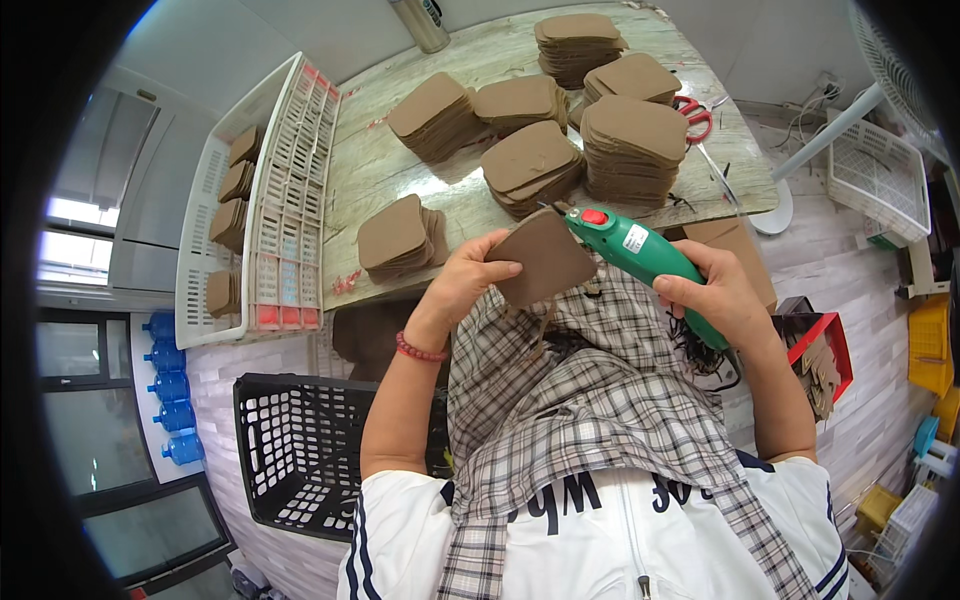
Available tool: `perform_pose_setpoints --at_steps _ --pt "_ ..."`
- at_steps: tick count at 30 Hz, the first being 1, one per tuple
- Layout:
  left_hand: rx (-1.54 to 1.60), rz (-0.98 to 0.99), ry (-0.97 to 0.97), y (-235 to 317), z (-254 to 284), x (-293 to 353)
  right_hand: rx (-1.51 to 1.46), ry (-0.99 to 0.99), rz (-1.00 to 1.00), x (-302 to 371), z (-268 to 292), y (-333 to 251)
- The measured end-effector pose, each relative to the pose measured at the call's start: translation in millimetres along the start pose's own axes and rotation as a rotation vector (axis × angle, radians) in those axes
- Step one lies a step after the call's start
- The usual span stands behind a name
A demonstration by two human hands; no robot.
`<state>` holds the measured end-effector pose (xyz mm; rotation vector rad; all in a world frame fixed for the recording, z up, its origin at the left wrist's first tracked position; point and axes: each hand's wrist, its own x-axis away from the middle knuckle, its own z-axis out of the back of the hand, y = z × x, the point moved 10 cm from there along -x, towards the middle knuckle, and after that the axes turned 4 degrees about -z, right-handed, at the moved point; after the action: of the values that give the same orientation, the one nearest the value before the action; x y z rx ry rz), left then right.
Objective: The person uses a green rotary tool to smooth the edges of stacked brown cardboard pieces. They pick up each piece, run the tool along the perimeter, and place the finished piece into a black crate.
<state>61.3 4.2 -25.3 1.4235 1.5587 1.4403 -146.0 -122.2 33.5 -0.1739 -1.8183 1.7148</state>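
My left hand (465,275) pinches a flat brown pad with rounded corners (545,262) by its left side, above my lap and just in front of the table edge. My right hand (715,290) is wrapped round the green body of electric scissors (640,255) with a red button on top. Their dark narrow tip lies at the pad's upper edge; I cannot tell whether it touches. Beyond my hands, stacks of similar brown pads (632,150) stand on the table, the nearest left stack (400,235) close to my left hand.
The marbled table (360,150) also carries red-handled scissors (697,120) at its right and a metal flask (420,25) at the back. A white crate (290,200) with more pads stands left. Below are a black crate (300,450) and a red box of brown scraps (825,365).
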Motion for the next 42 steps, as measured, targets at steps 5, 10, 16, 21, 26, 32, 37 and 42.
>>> perform_pose_setpoints --at_steps 5,10,16,21,26,32,37,42 --pt "-0.097 -0.172 0.192 20 35 5 0.043 -0.062 -0.018 2 -2 3" --pt "0.11 -0.249 0.288 26 48 9 0.046 -0.1 -0.046 3 -8 8" --pt "0.074 -0.203 0.252 24 46 8 0.089 -0.119 -0.073 2 -14 10" --pt "0.033 -0.142 0.197 18 40 5 0.114 -0.123 -0.095 -1 -17 17" --pt "0.014 -0.062 0.143 12 30 2 0.077 -0.142 -0.087 -4 -24 20" --pt "-0.058 -0.02 0.084 12 23 2 0.07 -0.16 -0.067 -7 -31 20" --pt "-0.087 0.022 0.038 11 16 2 0.065 -0.164 -0.044 -9 -37 15" --pt "-0.119 0.076 -0.01 11 6 3 0.055 -0.174 -0.028 -14 -42 13"
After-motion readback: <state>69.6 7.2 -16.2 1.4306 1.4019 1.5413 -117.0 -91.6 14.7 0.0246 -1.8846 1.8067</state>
